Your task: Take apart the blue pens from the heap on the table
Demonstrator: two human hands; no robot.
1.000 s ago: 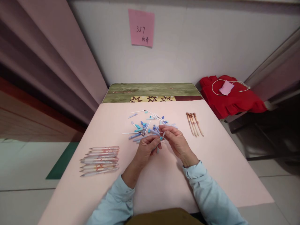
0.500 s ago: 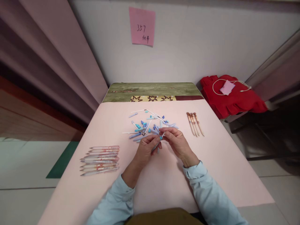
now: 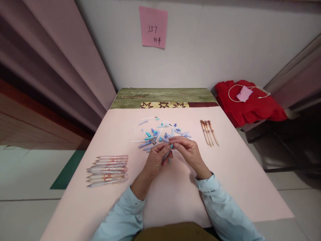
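Note:
My left hand is closed around a pale blue pen barrel, held just above the pink table cover. My right hand pinches a small part at the barrel's teal end, fingertips touching those of the left hand. Just beyond both hands lies a loose heap of blue pen parts: barrels, caps, thin refills.
A row of several finished pens lies at the left of the table. Three wooden-looking pens lie at the right. A red cloth with a white cable sits on a chair at the far right. A pink note hangs on the wall.
My right hand has come down and left, closing onto the barrel's end held by my left hand. The left hand has barely moved.

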